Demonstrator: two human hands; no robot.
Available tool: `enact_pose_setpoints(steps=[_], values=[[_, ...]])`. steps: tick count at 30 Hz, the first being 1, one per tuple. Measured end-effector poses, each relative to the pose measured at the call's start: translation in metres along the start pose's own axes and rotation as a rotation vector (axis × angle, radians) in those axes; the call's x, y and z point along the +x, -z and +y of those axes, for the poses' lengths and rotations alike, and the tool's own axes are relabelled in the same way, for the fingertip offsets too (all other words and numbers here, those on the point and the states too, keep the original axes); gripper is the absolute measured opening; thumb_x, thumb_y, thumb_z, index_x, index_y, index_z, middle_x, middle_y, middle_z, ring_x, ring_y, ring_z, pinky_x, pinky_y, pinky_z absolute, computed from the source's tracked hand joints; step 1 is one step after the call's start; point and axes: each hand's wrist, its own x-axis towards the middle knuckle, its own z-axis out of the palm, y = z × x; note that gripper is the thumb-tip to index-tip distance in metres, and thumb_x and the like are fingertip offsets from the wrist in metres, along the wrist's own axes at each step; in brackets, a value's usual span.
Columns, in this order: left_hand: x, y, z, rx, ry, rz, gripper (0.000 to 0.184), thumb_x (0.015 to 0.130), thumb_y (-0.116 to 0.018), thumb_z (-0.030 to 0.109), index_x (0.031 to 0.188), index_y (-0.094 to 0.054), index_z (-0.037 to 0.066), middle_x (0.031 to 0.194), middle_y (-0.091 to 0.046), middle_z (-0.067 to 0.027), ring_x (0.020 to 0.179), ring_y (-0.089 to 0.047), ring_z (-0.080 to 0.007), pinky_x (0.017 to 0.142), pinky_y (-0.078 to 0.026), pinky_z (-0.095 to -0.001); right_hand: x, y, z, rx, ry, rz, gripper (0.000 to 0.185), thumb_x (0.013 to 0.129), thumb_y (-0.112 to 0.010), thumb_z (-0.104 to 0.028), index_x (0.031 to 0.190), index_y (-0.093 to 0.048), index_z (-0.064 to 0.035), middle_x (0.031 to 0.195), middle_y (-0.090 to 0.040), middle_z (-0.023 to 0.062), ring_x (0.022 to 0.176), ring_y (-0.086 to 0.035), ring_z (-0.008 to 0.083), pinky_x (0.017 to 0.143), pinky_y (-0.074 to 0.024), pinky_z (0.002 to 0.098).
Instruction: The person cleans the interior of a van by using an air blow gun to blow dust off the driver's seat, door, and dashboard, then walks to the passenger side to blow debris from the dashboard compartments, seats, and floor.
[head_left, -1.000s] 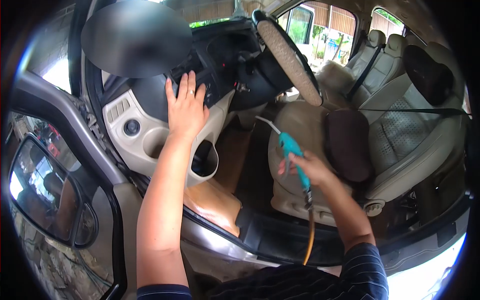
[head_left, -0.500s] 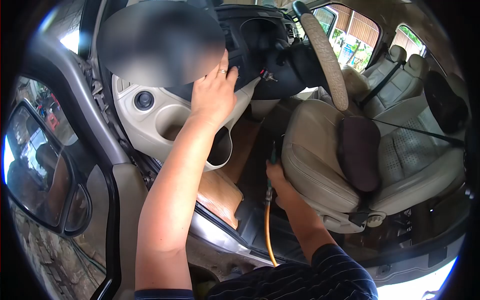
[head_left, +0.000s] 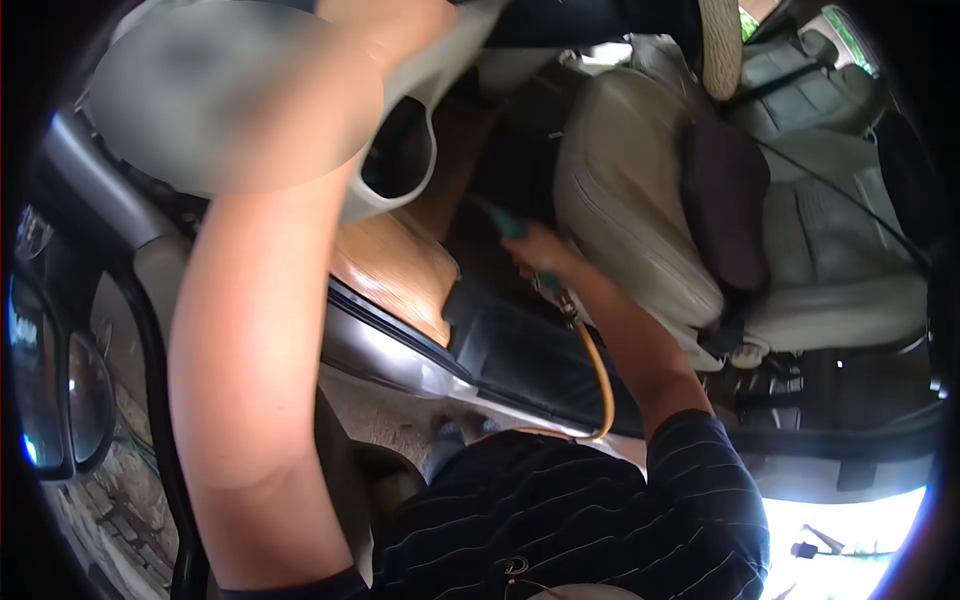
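Note:
My right hand (head_left: pixel 546 252) is closed around a green air blow gun (head_left: pixel 511 226) in the driver's footwell, to the left of the seat. The gun's thin nozzle points up and left and is blurred. From its metal fitting an orange hose (head_left: pixel 605 385) curves down toward my body. At the top edge my left hand (head_left: pixel 405 25) is by the dashboard, partly cut off and blurred, so its fingers do not show. Beneath that arm is the pale lower dash trim with a dark oval opening (head_left: pixel 400 150).
The beige driver's seat (head_left: pixel 620 190) carries a dark cushion (head_left: pixel 725 205). A wood-patterned mat (head_left: pixel 400 270) lies by the door sill (head_left: pixel 385 350). The steering wheel (head_left: pixel 720 50) is at the upper right. The open door with its mirror (head_left: pixel 90 400) stands on the left.
The view has tilted downward, so the dashboard has moved up out of sight. The blow gun's nozzle has swung from pointing up to pointing left, and the hose bends more.

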Motion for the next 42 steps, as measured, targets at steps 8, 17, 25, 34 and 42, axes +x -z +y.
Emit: enact_pose_setpoints(steps=[8, 17, 25, 34, 42], values=[[0.002, -0.009, 0.008, 0.151, 0.036, 0.010, 0.044, 0.060, -0.064, 0.021, 0.103, -0.059, 0.009, 0.127, -0.041, -0.0174, 0.125, -0.030, -0.0278, 0.106, -0.010, -0.0496, -0.129, 0.007, 0.165, -0.316, -0.472, -0.100, 0.027, 0.083, -0.055, -0.026, 0.094, -0.050, -0.0009, 0.056, -0.050, 0.0099, 0.043, -0.050, 0.0185, 0.039, -0.0449, 0.0332], [0.008, -0.109, -0.087, -0.049, -0.069, -0.153, 0.051, 0.086, -0.046, 0.027, 0.134, -0.030, 0.026, 0.120, -0.049, -0.0182, 0.107, -0.050, -0.0325, 0.088, -0.043, -0.0389, -0.286, 0.096, 0.389, 0.314, -0.887, 0.395, 0.024, 0.084, -0.055, -0.022, 0.078, -0.052, 0.0009, 0.055, -0.049, 0.0130, 0.041, -0.050, 0.0235, 0.043, -0.0448, 0.0415], [-0.019, -0.071, -0.060, 0.158, -0.284, -0.076, 0.052, 0.084, -0.049, 0.018, 0.134, -0.034, 0.020, 0.138, -0.030, -0.0090, 0.126, -0.030, -0.0277, 0.102, -0.028, -0.0405, -0.321, 0.122, 0.463, 0.366, -0.479, 1.021, 0.020, 0.084, -0.052, -0.023, 0.083, -0.055, -0.0027, 0.063, -0.058, 0.0116, 0.052, -0.060, 0.0252, 0.047, -0.0481, 0.0402], [-0.075, -0.007, -0.002, 0.232, -0.095, -0.284, 0.078, 0.069, -0.063, 0.009, 0.137, -0.026, 0.018, 0.146, -0.012, -0.0043, 0.134, -0.014, -0.0244, 0.104, -0.022, -0.0482, -0.231, 0.174, 0.495, 0.005, -0.381, 1.358, 0.023, 0.080, -0.057, -0.020, 0.097, -0.055, -0.0054, 0.076, -0.060, 0.0146, 0.066, -0.059, 0.0280, 0.060, -0.0485, 0.0347], [-0.167, 0.026, 0.052, -0.089, 0.223, -0.455, 0.070, 0.074, -0.064, 0.017, 0.134, -0.029, 0.009, 0.140, -0.023, -0.0190, 0.129, -0.022, -0.0348, 0.104, -0.022, -0.0435, -0.264, 0.261, 0.361, 0.779, 0.065, 1.808, 0.053, 0.081, -0.058, -0.027, 0.119, -0.041, 0.0078, 0.113, -0.054, 0.0192, 0.103, -0.052, 0.0319, 0.087, -0.0392, 0.0373]])
